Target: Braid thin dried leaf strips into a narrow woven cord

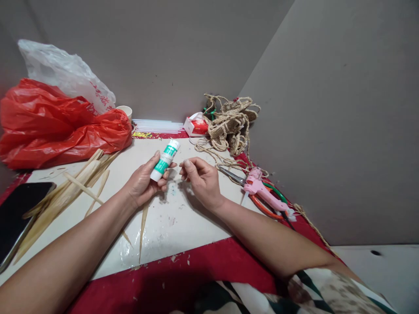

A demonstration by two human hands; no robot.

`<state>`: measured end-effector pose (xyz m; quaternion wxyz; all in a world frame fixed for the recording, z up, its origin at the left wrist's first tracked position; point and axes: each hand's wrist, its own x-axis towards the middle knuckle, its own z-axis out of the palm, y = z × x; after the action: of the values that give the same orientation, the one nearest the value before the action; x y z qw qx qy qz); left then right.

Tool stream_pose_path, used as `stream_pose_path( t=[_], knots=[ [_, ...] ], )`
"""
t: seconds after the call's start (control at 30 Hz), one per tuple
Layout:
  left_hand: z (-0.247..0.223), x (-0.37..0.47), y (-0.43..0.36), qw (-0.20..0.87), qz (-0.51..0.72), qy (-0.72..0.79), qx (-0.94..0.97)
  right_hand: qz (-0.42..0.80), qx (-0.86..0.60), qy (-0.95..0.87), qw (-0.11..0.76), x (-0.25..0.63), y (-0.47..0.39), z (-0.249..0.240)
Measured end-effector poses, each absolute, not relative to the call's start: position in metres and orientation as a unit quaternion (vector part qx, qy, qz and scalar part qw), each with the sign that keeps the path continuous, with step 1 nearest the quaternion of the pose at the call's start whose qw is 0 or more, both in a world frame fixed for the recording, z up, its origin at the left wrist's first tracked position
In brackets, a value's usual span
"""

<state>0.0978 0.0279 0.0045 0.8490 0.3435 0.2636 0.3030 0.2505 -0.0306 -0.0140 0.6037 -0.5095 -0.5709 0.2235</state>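
Note:
My left hand (149,178) is closed round a green and white glue stick (160,167), held tilted above the white sheet. Something pale, like thread, is wound about the stick's middle. Just to the right, my right hand (202,179) is closed in a pinch, its fingertips a little apart from the stick. Whatever lies between those fingertips is too small to make out. Dry husk strips (70,183) lie on the sheet left of my left arm, and one thin strip (143,224) points toward me below my left hand.
White sheet (196,226) covers part of the red cloth (209,261). A phone (19,213) and red bag (59,131) sit left. At the back are clear sticks (159,126), a tissue pack (196,125) and braided cord (232,122). A pink glue gun (263,189) and scissors (231,174) lie right.

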Motion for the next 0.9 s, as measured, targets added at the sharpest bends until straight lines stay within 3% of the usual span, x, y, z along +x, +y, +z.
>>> stream_pose_path(
  t=[0.17, 0.43, 0.9],
  knots=[
    [0.0019, 0.0990, 0.0262, 0.832, 0.312, 0.260, 0.378, 0.234, -0.523, -0.581, 0.578, 0.2501, -0.0288, -0.0141],
    [0.0030, 0.0992, 0.0259, 0.824, 0.329, 0.260, 0.380, 0.259, -0.502, -0.549, 0.616, 0.2492, -0.0293, -0.0166],
    [0.0071, 0.0976, 0.0279, 0.856, 0.264, 0.251, 0.367, 0.181, -0.511, -0.602, 0.586, 0.2505, -0.0321, -0.0183]
  ],
)
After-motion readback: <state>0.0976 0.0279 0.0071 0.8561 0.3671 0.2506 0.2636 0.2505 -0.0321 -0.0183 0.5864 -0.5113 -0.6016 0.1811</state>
